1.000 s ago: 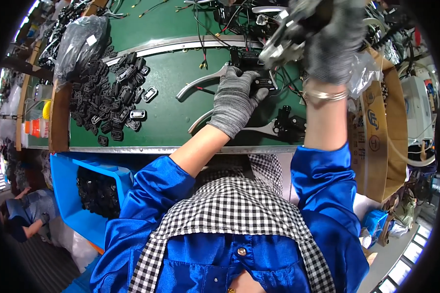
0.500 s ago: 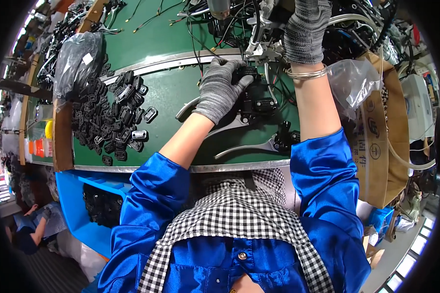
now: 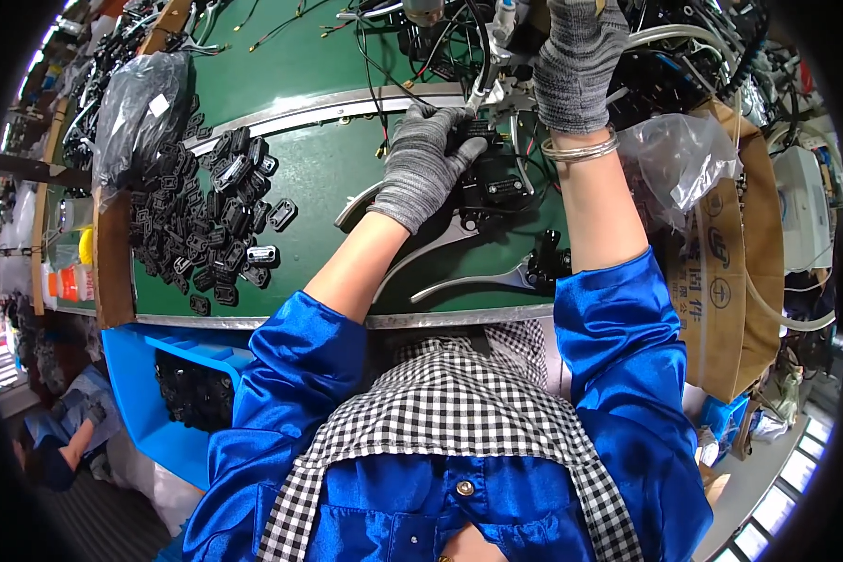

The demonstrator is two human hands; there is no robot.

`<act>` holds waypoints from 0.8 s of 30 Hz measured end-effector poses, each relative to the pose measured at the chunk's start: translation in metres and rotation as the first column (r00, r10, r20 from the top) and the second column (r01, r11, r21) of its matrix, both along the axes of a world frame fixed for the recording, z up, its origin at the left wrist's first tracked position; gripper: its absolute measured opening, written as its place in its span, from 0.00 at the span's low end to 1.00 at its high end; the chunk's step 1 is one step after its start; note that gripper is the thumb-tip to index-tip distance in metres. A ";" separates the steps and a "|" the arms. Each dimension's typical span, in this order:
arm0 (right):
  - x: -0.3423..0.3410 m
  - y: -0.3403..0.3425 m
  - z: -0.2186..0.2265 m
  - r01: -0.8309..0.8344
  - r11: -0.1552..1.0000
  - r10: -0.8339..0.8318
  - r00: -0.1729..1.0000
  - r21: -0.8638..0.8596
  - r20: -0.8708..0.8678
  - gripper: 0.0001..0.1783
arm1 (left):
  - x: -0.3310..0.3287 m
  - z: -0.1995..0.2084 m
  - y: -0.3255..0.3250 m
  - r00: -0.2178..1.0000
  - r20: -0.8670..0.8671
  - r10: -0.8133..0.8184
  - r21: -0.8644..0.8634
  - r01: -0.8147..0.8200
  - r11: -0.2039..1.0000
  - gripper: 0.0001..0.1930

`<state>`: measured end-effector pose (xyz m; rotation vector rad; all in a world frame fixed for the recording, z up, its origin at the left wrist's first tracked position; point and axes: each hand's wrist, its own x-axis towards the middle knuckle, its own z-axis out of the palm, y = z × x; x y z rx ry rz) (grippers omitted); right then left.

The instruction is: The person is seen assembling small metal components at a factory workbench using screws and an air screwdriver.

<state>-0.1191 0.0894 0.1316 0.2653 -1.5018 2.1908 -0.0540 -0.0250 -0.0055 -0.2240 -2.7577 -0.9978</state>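
Note:
My left hand (image 3: 420, 167), in a grey knit glove, is closed around the black body of a brake lever assembly (image 3: 498, 184), thumb on its near right side. Its silver lever curves toward the bench's front edge. My right hand (image 3: 581, 73), gloved alike, is raised at the top of the view beside a silver metal fixture (image 3: 504, 94); its fingers are mostly hidden. A second brake lever (image 3: 482, 281) lies on the green bench nearer me. Thin wires run around the left hand.
Many small black caps (image 3: 217, 220) are heaped on the left of the bench (image 3: 323, 173), beside a grey plastic bag (image 3: 140, 103). A metal rail (image 3: 300, 116) crosses the bench. Below is a blue crate (image 3: 155, 440). A brown carton (image 3: 745, 253) and clear bag (image 3: 684, 159) stand right.
My right hand has come slightly lower and to the left. My left hand keeps its grip on the brake lever assembly. The whole view has shifted a little.

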 end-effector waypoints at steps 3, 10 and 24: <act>0.005 -0.003 0.007 0.007 1.000 -0.007 1.000 0.017 0.003 0.16 | 0.002 0.003 0.001 1.000 0.020 0.014 -0.017 -0.014 1.000 0.25; 0.017 0.007 0.025 0.014 0.999 -0.014 1.000 0.052 -0.004 0.16 | 0.001 0.006 0.000 0.990 0.141 0.005 0.058 -0.013 0.998 0.25; 0.016 -0.013 0.030 0.059 0.992 -0.066 0.996 0.109 0.063 0.16 | -0.001 -0.007 0.001 1.000 0.007 -0.029 0.013 0.029 0.999 0.29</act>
